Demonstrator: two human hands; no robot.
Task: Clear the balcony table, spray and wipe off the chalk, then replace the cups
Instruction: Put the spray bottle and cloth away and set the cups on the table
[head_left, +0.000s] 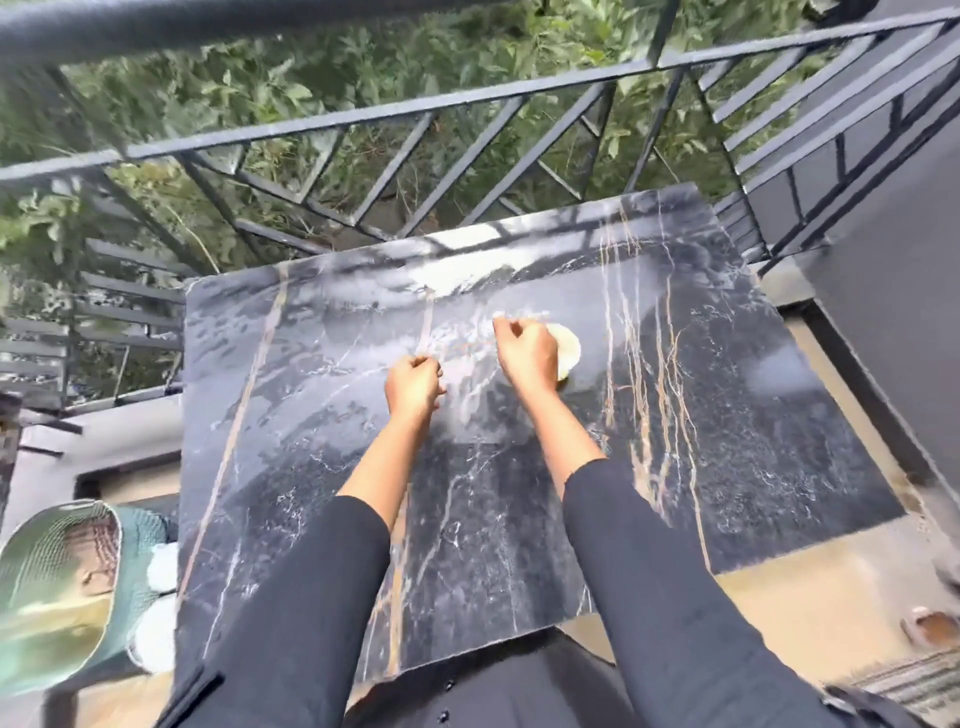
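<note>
Hands work at the middle of the frame. The right hand curls its fingers round a pale yellow cloth that lies against the table top. Just left of it, the left hand is bunched with its fingers curled; whether it pinches anything I cannot tell. White chalk haze smears the dark veined table between and below the hands. A black railing crosses the upper frame over green foliage. At lower left sits a green mesh seat, with two blurred white shapes by the table edge.
</note>
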